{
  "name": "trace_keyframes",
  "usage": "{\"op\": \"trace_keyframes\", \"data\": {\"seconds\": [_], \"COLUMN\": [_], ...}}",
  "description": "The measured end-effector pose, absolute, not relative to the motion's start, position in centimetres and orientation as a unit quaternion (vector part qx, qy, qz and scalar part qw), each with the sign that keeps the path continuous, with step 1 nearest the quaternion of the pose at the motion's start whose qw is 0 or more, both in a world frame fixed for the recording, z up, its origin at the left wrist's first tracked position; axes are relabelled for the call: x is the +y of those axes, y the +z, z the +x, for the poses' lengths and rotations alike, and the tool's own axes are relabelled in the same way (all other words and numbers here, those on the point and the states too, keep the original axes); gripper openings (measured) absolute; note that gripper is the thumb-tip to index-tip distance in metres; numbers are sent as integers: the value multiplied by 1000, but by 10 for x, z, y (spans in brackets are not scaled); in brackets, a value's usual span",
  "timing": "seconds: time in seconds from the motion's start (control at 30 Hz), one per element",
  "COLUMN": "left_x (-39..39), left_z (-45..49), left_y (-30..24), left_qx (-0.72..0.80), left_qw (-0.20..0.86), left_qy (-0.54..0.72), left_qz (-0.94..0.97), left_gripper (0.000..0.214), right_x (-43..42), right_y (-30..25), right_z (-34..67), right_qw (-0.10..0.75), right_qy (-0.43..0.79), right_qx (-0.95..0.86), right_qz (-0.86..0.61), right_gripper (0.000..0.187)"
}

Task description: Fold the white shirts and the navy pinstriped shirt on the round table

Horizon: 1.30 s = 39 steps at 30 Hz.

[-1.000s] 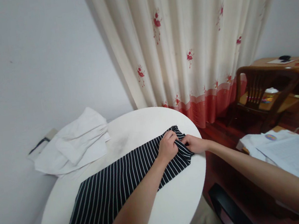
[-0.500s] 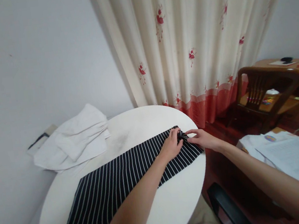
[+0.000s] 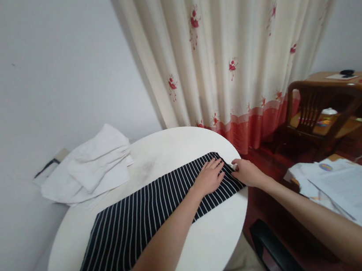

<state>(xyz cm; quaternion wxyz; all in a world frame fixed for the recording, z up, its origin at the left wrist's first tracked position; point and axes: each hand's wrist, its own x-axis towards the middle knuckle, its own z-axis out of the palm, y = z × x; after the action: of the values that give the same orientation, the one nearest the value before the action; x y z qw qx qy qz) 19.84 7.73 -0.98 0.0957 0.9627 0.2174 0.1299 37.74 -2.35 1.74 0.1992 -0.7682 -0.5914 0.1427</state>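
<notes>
A long folded piece of black cloth with thin white stripes (image 3: pixel 139 223) lies across a round white table (image 3: pixel 166 148), its narrow end by the table's right edge. My left hand (image 3: pixel 209 177) rests flat on that end, fingers spread. At the cloth's right border is my right hand (image 3: pixel 248 173). Its thumb touches the border, while the forefinger stands a little apart from the thumb over the white tabletop. The other fingers of that hand are mostly hidden. My left forearm covers part of the cloth's near side.
Crumpled white cloth (image 3: pixel 96 164) lies at the table's back left, against the wall. Behind the table hangs a floral curtain (image 3: pixel 210 51). To the right are a wooden chair (image 3: pixel 325 90) and a stack of papers (image 3: pixel 358 187); a black armrest (image 3: pixel 272 248) is close below.
My left hand has flattened over the striped cloth. The bunched fabric between my hands now lies smooth, and my right hand has shifted slightly right, to the cloth's border.
</notes>
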Motion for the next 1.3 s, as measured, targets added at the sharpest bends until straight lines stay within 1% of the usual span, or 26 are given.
{"op": "trace_keyframes", "data": {"seconds": [0.07, 0.17, 0.27, 0.37, 0.47, 0.6, 0.7, 0.83, 0.97, 1.07, 1.17, 1.23, 1.3], "left_x": [81, 95, 116, 136, 151, 162, 169, 189, 222, 243, 259, 267, 272], "left_z": [202, 213, 230, 247, 260, 268, 267, 253, 231, 217, 205, 197, 185], "left_y": [-6, 8, 29, 46, 54, 56, 59, 76, 98, 113, 129, 140, 151], "left_qx": [230, 238, 227, 208, 199, 215, 224, 215, 224, 239, 256, 261, 263], "left_qw": [85, 71, 46, 33, 36, 27, 18, 31, 56, 63, 66, 71, 78], "left_qy": [120, 109, 44, -55, -107, -139, -124, -84, -36, 19, 69, 86, 91], "left_qz": [962, 963, 972, 976, 973, 966, 967, 973, 972, 969, 962, 959, 957], "left_gripper": [45, 41, 46, 51, 41, 26, 17, 16, 17, 23, 37, 41, 40], "right_x": [-17, -14, -19, -26, -29, -27, -21, 0, 35, 66, 92, 102, 103], "right_y": [24, 30, 28, 20, 13, 9, 15, 30, 44, 57, 77, 94, 111], "right_z": [379, 378, 373, 369, 367, 368, 375, 394, 411, 417, 415, 411, 401], "right_qw": [195, 149, 115, 138, 176, 231, 274, 321, 338, 346, 356, 356, 355], "right_qy": [159, 166, 161, 182, 218, 240, 269, 315, 326, 309, 284, 246, 187], "right_qx": [-583, -576, -577, -569, -566, -562, -561, -543, -515, -520, -540, -574, -620], "right_qz": [-773, -786, -792, -790, -776, -757, -733, -709, -717, -717, -707, -695, -675], "right_gripper": [41, 39, 39, 27, 12, 9, 11, 9, 7, 6, 9, 11, 15]}}
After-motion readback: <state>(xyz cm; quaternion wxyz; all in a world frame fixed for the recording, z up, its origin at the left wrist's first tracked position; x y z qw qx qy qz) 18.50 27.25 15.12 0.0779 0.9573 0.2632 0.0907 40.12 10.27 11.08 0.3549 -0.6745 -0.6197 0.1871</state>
